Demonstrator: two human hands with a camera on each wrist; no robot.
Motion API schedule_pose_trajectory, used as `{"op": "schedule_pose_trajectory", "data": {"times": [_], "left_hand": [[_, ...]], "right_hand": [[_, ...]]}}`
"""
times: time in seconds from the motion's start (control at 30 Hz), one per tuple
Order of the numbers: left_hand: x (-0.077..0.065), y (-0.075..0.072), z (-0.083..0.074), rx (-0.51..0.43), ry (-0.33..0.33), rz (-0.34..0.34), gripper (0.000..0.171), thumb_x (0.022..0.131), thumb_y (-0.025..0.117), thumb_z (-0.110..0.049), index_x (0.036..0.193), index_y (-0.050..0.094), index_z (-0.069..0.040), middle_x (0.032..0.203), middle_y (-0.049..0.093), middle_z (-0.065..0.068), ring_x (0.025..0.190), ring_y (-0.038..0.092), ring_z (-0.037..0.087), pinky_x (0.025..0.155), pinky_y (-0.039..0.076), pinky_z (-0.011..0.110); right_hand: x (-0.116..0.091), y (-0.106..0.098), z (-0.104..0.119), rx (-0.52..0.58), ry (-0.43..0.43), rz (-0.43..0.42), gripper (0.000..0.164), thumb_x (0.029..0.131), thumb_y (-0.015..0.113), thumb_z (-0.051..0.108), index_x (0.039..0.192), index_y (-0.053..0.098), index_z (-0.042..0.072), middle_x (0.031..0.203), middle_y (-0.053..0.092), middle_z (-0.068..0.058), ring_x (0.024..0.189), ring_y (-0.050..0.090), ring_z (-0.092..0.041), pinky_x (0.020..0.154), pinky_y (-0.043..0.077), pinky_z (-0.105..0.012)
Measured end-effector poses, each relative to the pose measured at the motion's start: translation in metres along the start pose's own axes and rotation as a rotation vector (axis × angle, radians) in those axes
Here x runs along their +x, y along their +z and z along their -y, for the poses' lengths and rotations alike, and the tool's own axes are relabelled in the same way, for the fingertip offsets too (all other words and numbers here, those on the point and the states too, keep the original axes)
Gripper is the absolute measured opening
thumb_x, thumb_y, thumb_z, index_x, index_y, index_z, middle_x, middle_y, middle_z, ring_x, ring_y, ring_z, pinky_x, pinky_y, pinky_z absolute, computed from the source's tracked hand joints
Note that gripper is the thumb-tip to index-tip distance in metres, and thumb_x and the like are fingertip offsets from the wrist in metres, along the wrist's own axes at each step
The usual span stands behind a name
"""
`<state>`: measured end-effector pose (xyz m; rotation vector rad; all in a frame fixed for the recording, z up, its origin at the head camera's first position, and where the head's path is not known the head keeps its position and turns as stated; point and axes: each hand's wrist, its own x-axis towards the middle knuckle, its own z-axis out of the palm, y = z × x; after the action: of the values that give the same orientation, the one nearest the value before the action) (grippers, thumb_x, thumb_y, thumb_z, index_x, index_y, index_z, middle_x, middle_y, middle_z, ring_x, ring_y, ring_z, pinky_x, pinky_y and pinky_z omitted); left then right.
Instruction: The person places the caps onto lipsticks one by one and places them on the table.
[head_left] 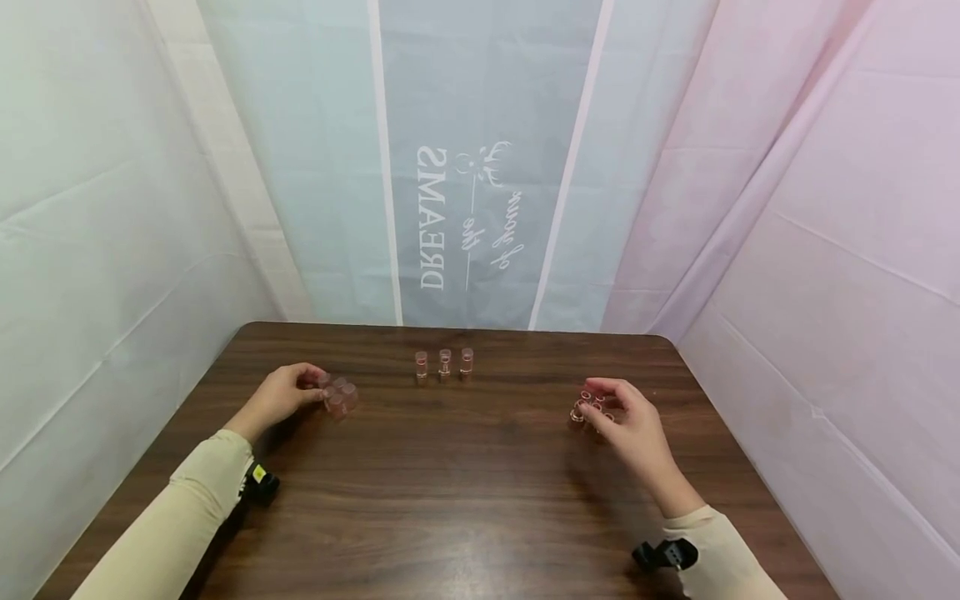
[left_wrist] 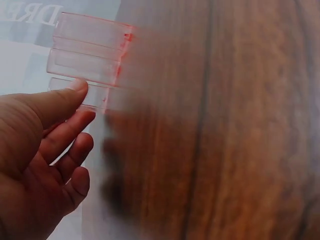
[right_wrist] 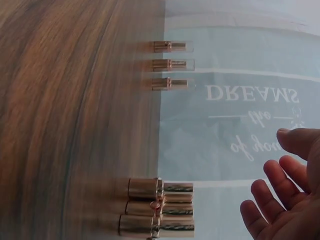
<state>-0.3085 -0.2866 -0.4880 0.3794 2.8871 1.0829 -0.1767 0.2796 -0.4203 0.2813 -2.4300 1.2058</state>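
On the left of the table, a cluster of clear pinkish lipstick caps stands upright. My left hand pinches the outermost cap between thumb and index finger; its other fingers curl loosely. Over on the right, my right hand is held with thumb and fingers spread just above several gold lipstick tube bases standing close together. The right wrist view shows nothing between its fingers and a gap to the tubes. From the head, that hand partly covers the tubes.
Three gold lipstick tubes with clear tops stand in a spaced row near the back edge of the dark wooden table. A printed cloth hangs behind the table, and pale cloth walls flank both sides.
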Motion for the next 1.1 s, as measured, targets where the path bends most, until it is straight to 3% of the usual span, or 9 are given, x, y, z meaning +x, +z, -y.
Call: {"op": "schedule_pose_trajectory", "data": {"times": [0.1, 0.33, 0.57, 0.77, 1.1], "left_hand": [[-0.002, 0.001, 0.001, 0.003, 0.006, -0.015, 0.035, 0.095, 0.076, -0.031, 0.119, 0.07, -0.006, 0.112, 0.073, 0.012, 0.108, 0.066, 0.032, 0.094, 0.05, 0.052], [-0.008, -0.001, 0.001, 0.028, 0.004, -0.089, 0.034, 0.095, 0.075, -0.035, 0.115, 0.07, -0.009, 0.111, 0.073, 0.012, 0.106, 0.066, 0.031, 0.093, 0.051, 0.053], [-0.016, -0.016, -0.011, 0.047, 0.002, -0.174, 0.038, 0.098, 0.07, -0.037, 0.12, 0.067, -0.006, 0.113, 0.072, 0.016, 0.104, 0.066, 0.034, 0.086, 0.053, 0.052], [-0.02, -0.022, -0.026, 0.052, -0.01, -0.216, 0.043, 0.098, 0.07, -0.04, 0.121, 0.066, -0.004, 0.112, 0.072, 0.017, 0.102, 0.067, 0.032, 0.083, 0.053, 0.046], [-0.029, -0.026, -0.067, 0.053, 0.061, -0.249, 0.037, 0.096, 0.073, -0.038, 0.118, 0.068, -0.009, 0.106, 0.073, 0.01, 0.097, 0.066, 0.027, 0.078, 0.05, 0.04]], "right_hand": [[-0.001, -0.003, -0.003, -0.022, 0.004, -0.003, 0.036, 0.088, 0.082, 0.008, 0.122, 0.07, 0.008, 0.113, 0.069, -0.006, 0.095, 0.068, -0.024, 0.076, 0.054, -0.014], [-0.005, -0.01, -0.02, -0.148, 0.044, -0.008, 0.039, 0.088, 0.083, 0.015, 0.124, 0.069, 0.008, 0.115, 0.07, -0.01, 0.101, 0.064, -0.021, 0.083, 0.057, -0.033], [-0.003, -0.022, -0.04, -0.218, 0.179, 0.124, 0.053, 0.087, 0.085, 0.023, 0.129, 0.064, -0.001, 0.123, 0.067, -0.02, 0.113, 0.064, -0.036, 0.091, 0.054, -0.052], [-0.003, -0.023, -0.054, -0.247, 0.318, 0.244, 0.052, 0.084, 0.086, 0.026, 0.125, 0.066, 0.0, 0.117, 0.071, -0.019, 0.108, 0.067, -0.037, 0.089, 0.054, -0.048], [-0.003, -0.019, -0.067, -0.268, 0.393, 0.324, 0.044, 0.082, 0.087, 0.021, 0.117, 0.068, 0.001, 0.106, 0.072, -0.013, 0.097, 0.066, -0.027, 0.081, 0.051, -0.04]]}}
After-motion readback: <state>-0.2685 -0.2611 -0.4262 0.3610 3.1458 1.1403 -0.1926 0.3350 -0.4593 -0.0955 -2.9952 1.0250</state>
